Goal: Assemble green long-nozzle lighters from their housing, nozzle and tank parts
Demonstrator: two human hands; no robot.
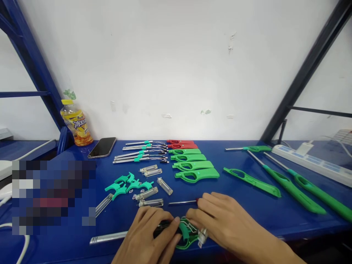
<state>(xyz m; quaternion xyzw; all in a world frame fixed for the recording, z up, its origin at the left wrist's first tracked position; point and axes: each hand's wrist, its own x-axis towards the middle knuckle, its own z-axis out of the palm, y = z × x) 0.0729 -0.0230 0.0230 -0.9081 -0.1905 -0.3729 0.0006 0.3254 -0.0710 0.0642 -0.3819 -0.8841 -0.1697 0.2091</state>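
Near the table's front edge lies a partly assembled green gas lighter (189, 245), its inner wires and a teal trigger (184, 232) exposed. My left hand (147, 233) is closed around its neck, and the silver tube (108, 237) sticks out to the left. The fingers of my right hand (224, 220) are bent and pressed onto the handle beside the wires; their tips are partly hidden. A clear fuel tank (202, 237) shows just below my right fingers. Beyond that hand lies a thin screwdriver (181, 202), its red end partly covered.
Teal triggers (132, 183) and clear tanks (165, 186) lie beyond my left hand. Farther back are metal tubes with wires (137, 156) and green shells (198, 174). Finished-looking lighters (297, 189) and a power strip (316, 165) are right; a phone (102, 147) and bottle (77, 123) left.
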